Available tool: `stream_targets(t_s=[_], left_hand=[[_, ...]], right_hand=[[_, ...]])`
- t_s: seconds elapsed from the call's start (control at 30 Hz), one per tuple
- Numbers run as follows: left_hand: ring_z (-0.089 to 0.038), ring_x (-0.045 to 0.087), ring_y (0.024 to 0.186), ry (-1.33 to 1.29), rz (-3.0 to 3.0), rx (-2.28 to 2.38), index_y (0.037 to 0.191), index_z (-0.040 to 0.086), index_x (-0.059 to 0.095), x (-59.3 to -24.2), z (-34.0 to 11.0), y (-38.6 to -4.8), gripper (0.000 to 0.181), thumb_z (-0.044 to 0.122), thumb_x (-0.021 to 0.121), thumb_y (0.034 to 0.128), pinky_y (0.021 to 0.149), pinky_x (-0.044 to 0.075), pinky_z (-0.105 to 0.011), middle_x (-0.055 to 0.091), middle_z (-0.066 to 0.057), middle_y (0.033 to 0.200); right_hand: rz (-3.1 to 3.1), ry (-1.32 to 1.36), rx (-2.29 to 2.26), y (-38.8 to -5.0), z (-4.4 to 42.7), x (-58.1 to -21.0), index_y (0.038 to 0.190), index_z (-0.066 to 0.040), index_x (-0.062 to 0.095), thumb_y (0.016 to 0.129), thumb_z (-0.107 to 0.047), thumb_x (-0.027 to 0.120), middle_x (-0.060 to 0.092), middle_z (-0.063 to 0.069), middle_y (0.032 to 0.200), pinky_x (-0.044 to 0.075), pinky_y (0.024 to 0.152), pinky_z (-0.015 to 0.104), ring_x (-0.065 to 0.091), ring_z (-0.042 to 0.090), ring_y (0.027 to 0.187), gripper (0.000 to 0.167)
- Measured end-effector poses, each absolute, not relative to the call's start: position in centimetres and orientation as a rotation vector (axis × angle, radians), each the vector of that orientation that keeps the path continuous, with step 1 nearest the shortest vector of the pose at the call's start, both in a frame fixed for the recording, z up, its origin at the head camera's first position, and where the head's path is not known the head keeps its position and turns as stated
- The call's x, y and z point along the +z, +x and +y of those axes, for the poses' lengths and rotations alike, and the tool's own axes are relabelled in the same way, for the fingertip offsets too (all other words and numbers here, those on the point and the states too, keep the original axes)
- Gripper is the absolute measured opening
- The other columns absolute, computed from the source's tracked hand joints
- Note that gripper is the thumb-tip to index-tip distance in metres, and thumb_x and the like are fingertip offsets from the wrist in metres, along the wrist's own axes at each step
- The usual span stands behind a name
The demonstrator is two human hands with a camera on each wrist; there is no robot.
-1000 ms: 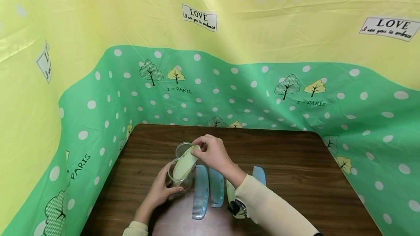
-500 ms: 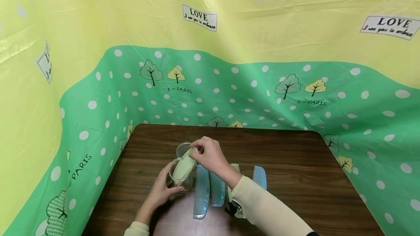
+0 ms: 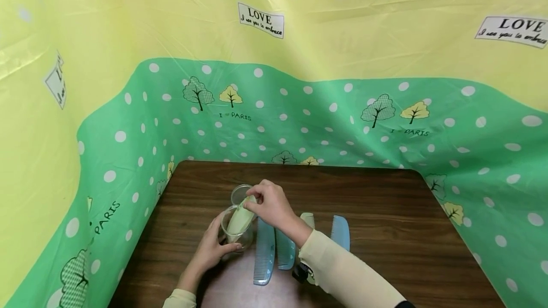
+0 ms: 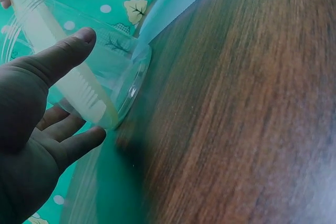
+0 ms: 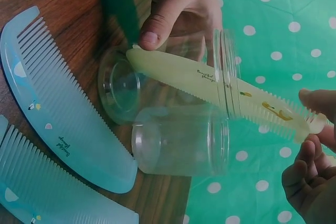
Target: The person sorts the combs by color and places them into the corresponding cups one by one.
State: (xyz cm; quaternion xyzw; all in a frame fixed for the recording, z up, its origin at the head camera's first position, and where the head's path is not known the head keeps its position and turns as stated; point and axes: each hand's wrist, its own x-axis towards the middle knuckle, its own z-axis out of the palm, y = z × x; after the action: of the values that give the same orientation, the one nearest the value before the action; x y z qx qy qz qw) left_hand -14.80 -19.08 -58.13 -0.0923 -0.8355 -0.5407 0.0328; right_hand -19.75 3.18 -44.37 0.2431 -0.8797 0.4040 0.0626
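Note:
My left hand point(image 3: 210, 247) grips a clear jar point(image 5: 176, 95) near its left side, thumb and fingers around the wall. A pale yellow-green comb point(image 3: 241, 220) slants into this jar, its lower end near the base in the left wrist view. My right hand point(image 3: 272, 205) pinches the upper end of that comb, which sticks out past the rim. In the right wrist view, teeth show along both edges near the pinched end; I cannot tell whether a second comb lies behind. Another clear jar point(image 5: 178, 148) stands just behind the held one.
Two blue combs point(image 3: 264, 258) point(image 3: 285, 251) lie right of the jars on the wooden table point(image 3: 359, 189). Farther right are a pale green comb point(image 3: 307, 221), partly under my right forearm, and another blue comb point(image 3: 341, 232). A polka-dot curtain point(image 3: 317, 118) surrounds the table.
My right hand has shifted slightly left and down, and the yellow-green comb sits a little deeper and steeper in the jar. My left hand and its jar have barely moved.

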Motion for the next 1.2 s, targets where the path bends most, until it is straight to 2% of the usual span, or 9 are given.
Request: stream_targets(t_s=[0.37, 0.6, 0.8, 1.03, 1.2], left_hand=[[-0.039, 0.048, 0.136, -0.283, -2.550, -1.701, 0.155, 0.018, 0.041, -58.2, -19.1, -14.7, 0.101, 0.015, 0.096, 0.0696, 0.105, 0.052, -0.051, 0.045, -0.017, 0.152], [-0.034, 0.049, 0.137, -0.332, -2.556, -1.581, 0.154, 0.020, 0.044, -58.0, -19.1, -14.8, 0.101, 0.016, 0.097, 0.0683, 0.111, 0.045, -0.055, 0.049, -0.014, 0.151], [-0.035, 0.050, 0.136, -0.350, -2.535, -1.552, 0.152, 0.020, 0.047, -58.3, -19.1, -14.8, 0.098, 0.018, 0.097, 0.0681, 0.109, 0.046, -0.053, 0.051, -0.015, 0.149], [-0.033, 0.049, 0.137, -0.323, -2.550, -1.530, 0.152, 0.019, 0.047, -58.4, -19.1, -14.8, 0.099, 0.019, 0.097, 0.0668, 0.111, 0.043, -0.055, 0.052, -0.013, 0.150], [-0.032, 0.048, 0.138, -0.322, -2.564, -1.540, 0.152, 0.020, 0.046, -58.4, -19.2, -14.9, 0.099, 0.019, 0.097, 0.0675, 0.111, 0.044, -0.054, 0.050, -0.013, 0.151]], right_hand=[[-2.645, 0.761, 1.287, -19.6, 4.4, -44.1, 0.117, -0.017, 0.077, 0.088, -0.034, 0.083, 0.066, 0.000, 0.093, 0.054, 0.070, 0.023, 0.059, 0.006, 0.078, 0.034], [-2.641, 0.765, 1.320, -19.6, 5.8, -44.3, 0.118, -0.020, 0.077, 0.085, -0.035, 0.085, 0.070, 0.005, 0.103, 0.058, 0.079, 0.032, 0.064, 0.012, 0.089, 0.037], [-2.632, 0.695, 1.391, -19.7, 7.3, -45.1, 0.117, -0.018, 0.077, 0.084, -0.033, 0.086, 0.069, 0.002, 0.100, 0.059, 0.080, 0.041, 0.065, 0.017, 0.088, 0.037], [-2.666, 0.600, 1.378, -19.6, 8.7, -46.3, 0.116, -0.020, 0.077, 0.084, -0.029, 0.086, 0.069, -0.002, 0.101, 0.055, 0.071, 0.027, 0.062, 0.010, 0.083, 0.034], [-2.697, 0.514, 1.383, -19.7, 9.6, -47.1, 0.115, -0.019, 0.077, 0.086, -0.025, 0.085, 0.066, -0.005, 0.100, 0.054, 0.070, 0.026, 0.061, 0.009, 0.082, 0.032]])
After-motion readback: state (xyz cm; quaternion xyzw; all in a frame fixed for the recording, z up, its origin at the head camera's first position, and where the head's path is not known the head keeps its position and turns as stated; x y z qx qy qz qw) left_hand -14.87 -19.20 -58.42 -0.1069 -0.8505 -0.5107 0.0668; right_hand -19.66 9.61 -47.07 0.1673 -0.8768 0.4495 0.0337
